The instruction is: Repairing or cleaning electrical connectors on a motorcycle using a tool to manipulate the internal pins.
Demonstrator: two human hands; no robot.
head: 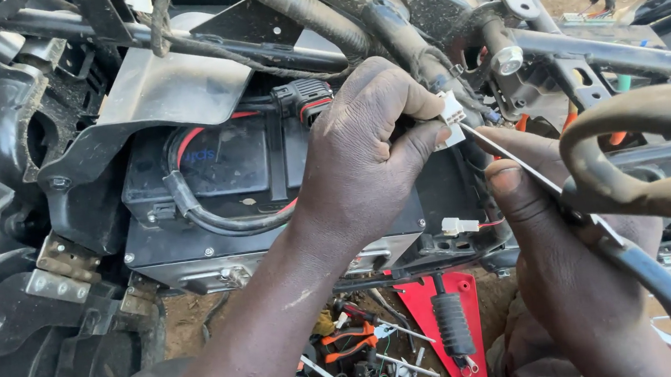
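Slippage is your main risk: your left hand (365, 157) pinches the small white connector (451, 112) beside the wiring bundle (412, 50), above the black battery box (262, 195), while your right hand (563, 248) grips scissors (638, 184) whose thin tip (474, 132) presses at the plug. If the tip skids, it may nick your thumb or a wire; contact itself looks hidden.

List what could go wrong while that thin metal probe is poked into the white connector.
1. The thin metal probe in the right hand could slip off the white connector into the left hand pinching it.
2. Levering might crack the connector or strain its wires.
3. The black battery box lies just below; a stray tip could hit it.
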